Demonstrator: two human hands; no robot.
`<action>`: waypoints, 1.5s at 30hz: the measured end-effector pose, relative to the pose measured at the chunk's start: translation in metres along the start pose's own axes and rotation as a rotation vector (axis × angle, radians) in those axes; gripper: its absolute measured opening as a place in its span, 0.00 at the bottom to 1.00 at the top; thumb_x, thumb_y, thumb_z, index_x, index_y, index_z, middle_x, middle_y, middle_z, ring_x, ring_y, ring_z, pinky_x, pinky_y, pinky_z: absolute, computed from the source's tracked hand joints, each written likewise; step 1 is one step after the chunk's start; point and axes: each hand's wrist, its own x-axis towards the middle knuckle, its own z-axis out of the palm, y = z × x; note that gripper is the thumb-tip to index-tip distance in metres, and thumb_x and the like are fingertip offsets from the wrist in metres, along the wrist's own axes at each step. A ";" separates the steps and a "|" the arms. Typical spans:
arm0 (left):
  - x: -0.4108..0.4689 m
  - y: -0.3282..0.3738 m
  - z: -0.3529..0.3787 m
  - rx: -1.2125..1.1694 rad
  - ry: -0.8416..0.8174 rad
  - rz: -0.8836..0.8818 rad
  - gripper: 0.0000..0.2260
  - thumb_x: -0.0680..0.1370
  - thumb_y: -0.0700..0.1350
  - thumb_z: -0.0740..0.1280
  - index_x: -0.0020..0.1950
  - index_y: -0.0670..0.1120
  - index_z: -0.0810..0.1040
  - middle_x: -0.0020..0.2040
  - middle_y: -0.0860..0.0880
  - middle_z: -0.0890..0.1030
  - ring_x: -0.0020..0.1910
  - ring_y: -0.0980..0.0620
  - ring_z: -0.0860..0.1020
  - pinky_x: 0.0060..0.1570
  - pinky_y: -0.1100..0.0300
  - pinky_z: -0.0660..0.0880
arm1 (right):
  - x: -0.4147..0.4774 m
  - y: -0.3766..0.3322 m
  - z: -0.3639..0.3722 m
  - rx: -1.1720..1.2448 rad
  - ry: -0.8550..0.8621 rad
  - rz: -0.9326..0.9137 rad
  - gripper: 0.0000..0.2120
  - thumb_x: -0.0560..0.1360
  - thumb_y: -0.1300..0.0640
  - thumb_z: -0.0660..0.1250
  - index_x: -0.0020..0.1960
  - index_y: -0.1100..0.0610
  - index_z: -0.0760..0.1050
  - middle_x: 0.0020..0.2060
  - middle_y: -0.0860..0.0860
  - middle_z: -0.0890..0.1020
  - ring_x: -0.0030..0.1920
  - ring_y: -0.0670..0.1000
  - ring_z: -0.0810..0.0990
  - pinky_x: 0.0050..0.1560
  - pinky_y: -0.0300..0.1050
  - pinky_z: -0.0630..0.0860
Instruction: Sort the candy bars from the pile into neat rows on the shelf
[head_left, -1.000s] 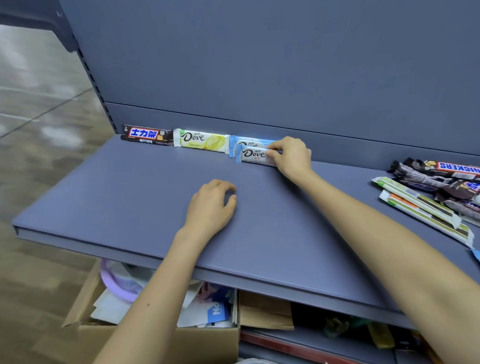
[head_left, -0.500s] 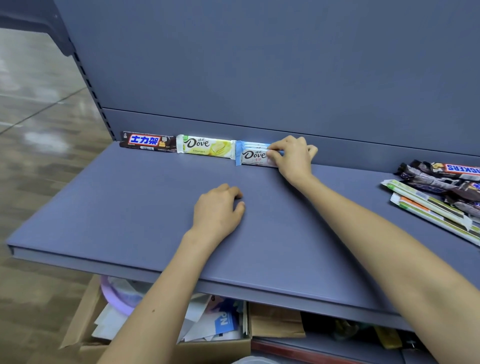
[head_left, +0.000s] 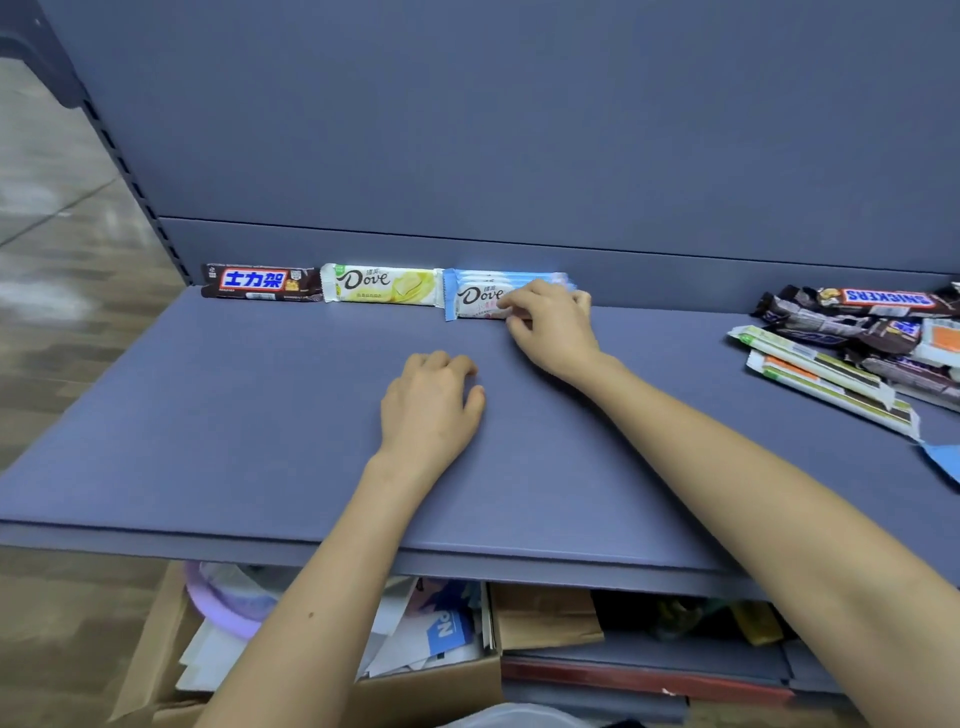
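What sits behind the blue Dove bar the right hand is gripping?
More blue-edged wrappers show behind the blue Dove bar; the right hand covers their right ends, count unclear.

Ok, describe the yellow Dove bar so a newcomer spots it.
Find the row at the back of the blue shelf. The yellow Dove bar lies between the brown bar and the blue Dove stack; only its wrapper is pale yellow.

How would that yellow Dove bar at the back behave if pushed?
The yellow Dove bar, flat and rectangular, would probably slide rather than roll. Its glossy wrapper on the smooth shelf suggests little grip. Its straight outline hints it is fairly stiff.
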 end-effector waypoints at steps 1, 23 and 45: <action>0.002 0.006 0.001 -0.009 0.000 0.022 0.14 0.78 0.49 0.59 0.63 0.48 0.72 0.61 0.49 0.75 0.63 0.47 0.68 0.52 0.53 0.70 | -0.005 0.003 -0.005 0.023 -0.042 -0.011 0.14 0.76 0.60 0.59 0.59 0.52 0.76 0.58 0.51 0.77 0.58 0.53 0.73 0.58 0.46 0.62; -0.006 0.188 0.071 -0.166 -0.175 0.334 0.13 0.77 0.49 0.60 0.61 0.50 0.74 0.64 0.51 0.74 0.63 0.46 0.68 0.60 0.53 0.66 | -0.135 0.183 -0.125 -0.215 0.203 0.343 0.16 0.75 0.53 0.64 0.60 0.58 0.75 0.57 0.56 0.78 0.58 0.60 0.72 0.57 0.53 0.70; -0.033 0.215 0.063 -0.949 0.069 -0.029 0.06 0.76 0.43 0.65 0.51 0.52 0.76 0.47 0.59 0.78 0.45 0.57 0.77 0.43 0.75 0.69 | -0.130 0.166 -0.161 0.026 0.204 0.159 0.11 0.78 0.54 0.60 0.51 0.59 0.77 0.42 0.58 0.81 0.43 0.57 0.75 0.41 0.46 0.64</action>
